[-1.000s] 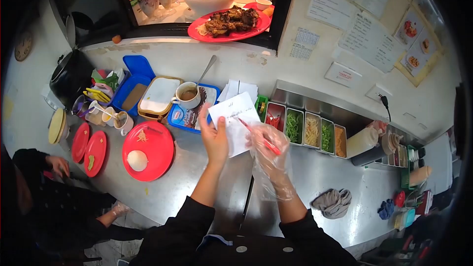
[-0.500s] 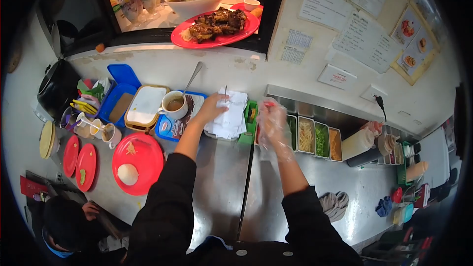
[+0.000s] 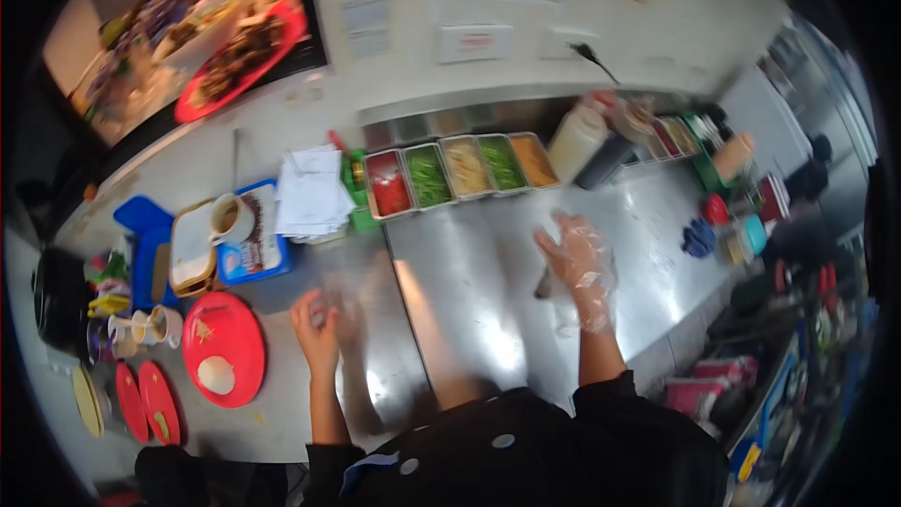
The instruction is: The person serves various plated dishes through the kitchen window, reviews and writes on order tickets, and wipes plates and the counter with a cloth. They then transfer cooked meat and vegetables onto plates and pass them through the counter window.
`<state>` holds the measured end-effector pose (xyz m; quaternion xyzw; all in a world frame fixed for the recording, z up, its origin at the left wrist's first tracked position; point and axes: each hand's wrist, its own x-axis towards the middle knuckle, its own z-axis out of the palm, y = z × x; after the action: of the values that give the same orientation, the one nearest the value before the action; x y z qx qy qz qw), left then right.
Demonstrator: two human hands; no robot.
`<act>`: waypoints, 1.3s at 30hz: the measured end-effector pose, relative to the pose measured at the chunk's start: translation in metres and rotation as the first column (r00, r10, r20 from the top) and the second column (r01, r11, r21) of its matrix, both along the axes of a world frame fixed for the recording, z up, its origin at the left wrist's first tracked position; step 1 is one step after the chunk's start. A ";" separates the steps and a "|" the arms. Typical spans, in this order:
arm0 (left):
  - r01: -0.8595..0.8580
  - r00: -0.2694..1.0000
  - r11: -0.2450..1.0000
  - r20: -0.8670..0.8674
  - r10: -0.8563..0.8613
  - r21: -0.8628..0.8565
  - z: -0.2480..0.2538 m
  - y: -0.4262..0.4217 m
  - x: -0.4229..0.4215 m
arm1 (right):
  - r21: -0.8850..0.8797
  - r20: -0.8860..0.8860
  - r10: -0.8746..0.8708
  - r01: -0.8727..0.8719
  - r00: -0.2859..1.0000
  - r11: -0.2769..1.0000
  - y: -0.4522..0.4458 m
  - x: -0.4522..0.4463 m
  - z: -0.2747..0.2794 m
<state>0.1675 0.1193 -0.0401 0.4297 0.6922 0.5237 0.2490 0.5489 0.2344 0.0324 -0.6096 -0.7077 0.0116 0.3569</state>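
Note:
My left hand [image 3: 316, 321] is bare and hovers over the steel counter, right of a red plate [image 3: 246, 343] that bears a white mound of what looks like rice. Its fingers are loosely curled and apart, with nothing seen in them. A clear plastic glove covers my right hand [image 3: 579, 265], which is low over the counter on the right, fingers stretched out. A small dark grey patch [image 3: 542, 285] shows beside its palm; whether it is cloth or shadow I cannot tell. Motion blurs the view.
Metal trays of chopped food [image 3: 465, 169] line the wall, with squeeze bottles [image 3: 577, 136] to their right. White paper slips [image 3: 310, 190] lie beside a green holder. A mug [image 3: 231, 218] stands on a blue-lidded tub. A blue cloth [image 3: 697, 237] lies at far right.
My view has turned right. My left hand has left the paper slips and come back over the counter. My right hand has moved from the food trays to the right part of the counter.

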 end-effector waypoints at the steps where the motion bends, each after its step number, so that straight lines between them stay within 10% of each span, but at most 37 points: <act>1: 0.027 0.997 1.000 0.072 -0.026 -0.012 -0.010 -0.014 0.017 | -0.237 0.231 -0.132 0.188 0.964 0.953 -0.014 0.041 -0.006; 2: 0.052 0.996 0.999 0.066 -0.051 -0.004 -0.007 -0.025 0.039 | -0.419 0.462 -0.181 0.394 0.868 0.818 -0.024 0.069 -0.015; 4: 0.185 0.978 0.978 0.113 -0.174 -0.100 0.008 -0.051 0.093 | -0.323 0.423 -0.104 0.257 0.900 0.911 -0.039 0.090 -0.049; 9: 0.461 0.885 0.884 0.104 -0.453 -0.079 0.040 -0.066 0.243 | -0.489 -0.184 0.087 -0.168 0.979 0.856 -0.036 0.128 -0.075; 13: 0.725 0.689 0.666 0.211 -0.694 -0.174 0.032 -0.075 0.385 | -0.428 -0.567 -0.193 -0.086 0.801 0.900 -0.091 0.262 -0.018; 15: 0.911 0.413 0.387 0.311 -0.856 -0.146 0.021 -0.086 0.453 | -0.321 -0.823 -0.230 -0.090 0.519 0.943 -0.132 0.357 -0.028; 18: 0.966 0.001 -0.029 0.119 -0.993 -0.256 0.034 -0.098 0.522 | -0.545 -0.474 -0.502 0.207 0.723 0.812 -0.169 0.467 -0.001; 29: 0.952 0.226 0.168 0.217 -0.950 -0.256 0.027 -0.068 0.621 | -0.205 -0.429 -0.235 0.159 0.872 0.966 0.001 0.549 0.035; 39: 0.949 0.317 0.314 0.127 -0.940 -0.042 0.022 0.078 0.740 | 0.250 0.061 -0.300 0.276 0.952 0.928 0.072 0.698 0.248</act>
<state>0.9079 0.1975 -0.0184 0.7175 0.3283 0.2582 0.5575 1.2465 0.3060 0.2803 -0.6594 -0.6235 -0.1559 0.3900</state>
